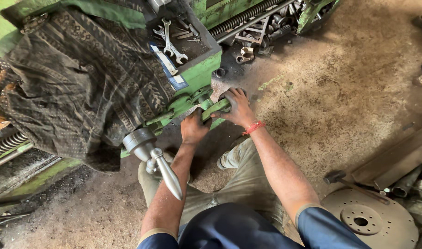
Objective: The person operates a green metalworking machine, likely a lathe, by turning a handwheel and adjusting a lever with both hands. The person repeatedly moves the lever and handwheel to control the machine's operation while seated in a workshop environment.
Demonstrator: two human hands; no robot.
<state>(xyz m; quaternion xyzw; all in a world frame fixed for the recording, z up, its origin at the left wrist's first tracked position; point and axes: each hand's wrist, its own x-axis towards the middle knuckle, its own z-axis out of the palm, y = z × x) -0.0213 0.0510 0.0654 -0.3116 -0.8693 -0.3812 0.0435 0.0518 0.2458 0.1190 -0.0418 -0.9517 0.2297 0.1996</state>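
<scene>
- Gritty, oil-stained workshop floor (340, 92) fills the head view, with a green lathe (199, 71) running along its upper left.
- Draped over the lathe lies a dark patterned cloth (81, 87); just right of it a recessed tray (206, 44) holds open-ended spanners (170, 40) and small metal bits.
- Low on the machine's front a green lever (214, 109) juts out, and both hands meet on it.
- Right hand (237, 107) is clenched over the lever's outer end, fingers wrapped across the top; a red thread band (254, 127) circles that wrist.
- Left hand (193, 127) grips the same lever from below, just beside the right hand, fingers closed round it.
- Nearer the camera, a steel handwheel hub with a tapered polished handle (167, 173) sticks out over the left forearm.
- At lower right a rusty perforated disc (372, 221) lies on the floor, with a hammer (354, 183) near its upper edge.
- Person's knees in grey-green trousers (243, 184) show beneath the arms.
</scene>
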